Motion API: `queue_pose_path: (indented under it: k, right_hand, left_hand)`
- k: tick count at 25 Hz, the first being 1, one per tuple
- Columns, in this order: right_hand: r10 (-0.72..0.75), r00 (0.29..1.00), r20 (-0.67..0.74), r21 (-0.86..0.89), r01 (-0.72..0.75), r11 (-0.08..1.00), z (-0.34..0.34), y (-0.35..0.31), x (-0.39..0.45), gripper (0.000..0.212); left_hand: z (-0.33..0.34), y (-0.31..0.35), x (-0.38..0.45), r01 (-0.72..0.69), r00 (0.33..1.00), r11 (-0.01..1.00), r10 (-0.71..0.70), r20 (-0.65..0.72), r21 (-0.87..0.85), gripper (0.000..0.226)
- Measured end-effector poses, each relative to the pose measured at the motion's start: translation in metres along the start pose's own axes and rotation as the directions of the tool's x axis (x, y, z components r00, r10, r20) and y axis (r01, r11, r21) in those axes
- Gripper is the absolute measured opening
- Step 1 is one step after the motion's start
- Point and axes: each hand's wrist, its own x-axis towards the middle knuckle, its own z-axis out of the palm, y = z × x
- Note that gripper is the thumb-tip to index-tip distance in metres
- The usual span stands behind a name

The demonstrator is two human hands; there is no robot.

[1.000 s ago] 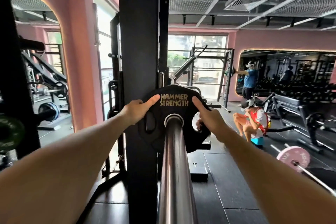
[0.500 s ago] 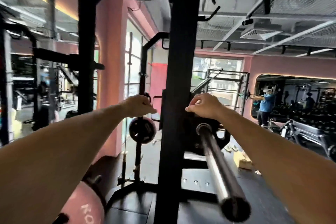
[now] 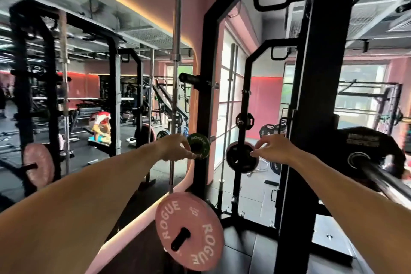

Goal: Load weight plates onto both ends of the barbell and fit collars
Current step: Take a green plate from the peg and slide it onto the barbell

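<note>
The barbell (image 3: 387, 181) rests in the rack at the far right, and a black Hammer Strength plate (image 3: 364, 140) sits on its sleeve. My left hand (image 3: 175, 148) reaches out to a small green Rogue plate (image 3: 200, 143) on a storage peg of the black upright (image 3: 203, 100); finger and thumb lie on its left rim. My right hand (image 3: 272, 149) hovers with loosely curled, spread fingers, its tips at the right edge of a black plate (image 3: 238, 159) stored on a farther post, and it holds nothing. A pink Rogue plate (image 3: 189, 231) hangs on a low peg below my hands. No collar is in view.
A thick black rack upright (image 3: 311, 140) stands between my right arm and the stored plates. On the left, a mirror wall (image 3: 89, 95) reflects racks, a pink plate and a crouching person. A bare bar (image 3: 175, 73) stands vertically by the mirror. Windows lie behind.
My view has swung left, away from the loaded bar end. Both hands have left the black plate and moved toward the rack's storage pegs; my left hand now touches the green plate.
</note>
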Motion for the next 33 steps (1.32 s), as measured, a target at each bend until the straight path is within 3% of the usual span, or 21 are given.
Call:
queue_pose_path:
  k: [7, 14, 19, 23, 33]
  right_hand:
    - [-0.018, 0.998, 0.053, 0.064, 0.014, 0.998, 0.062, -0.035, 0.041, 0.013]
    - [0.015, 0.993, 0.117, 0.043, -0.02, 0.999, 0.12, -0.027, 0.124, 0.012]
    - [0.045, 0.996, 0.077, 0.08, -0.051, 0.995, 0.16, -0.004, 0.233, 0.014]
    - [0.056, 0.996, 0.076, 0.121, -0.065, 0.991, 0.183, 0.012, 0.289, 0.015]
    - [0.188, 0.977, 0.1, 0.085, -0.197, 0.977, 0.241, 0.01, 0.368, 0.052]
  left_hand:
    - [-0.019, -0.08, 0.002, 0.102, 0.995, 0.994, -0.102, -0.018, -0.027, 0.026]
    - [-0.004, -0.141, 0.079, 0.126, 0.992, 0.992, -0.127, 0.017, 0.012, 0.031]
    - [-0.012, -0.172, 0.204, 0.128, 0.99, 0.991, -0.13, 0.046, 0.037, 0.025]
    - [-0.007, -0.178, 0.283, 0.046, 0.998, 0.999, -0.046, 0.035, 0.001, 0.026]
    - [0.049, -0.22, 0.44, -0.088, 0.994, 0.995, 0.091, 0.063, -0.054, 0.067]
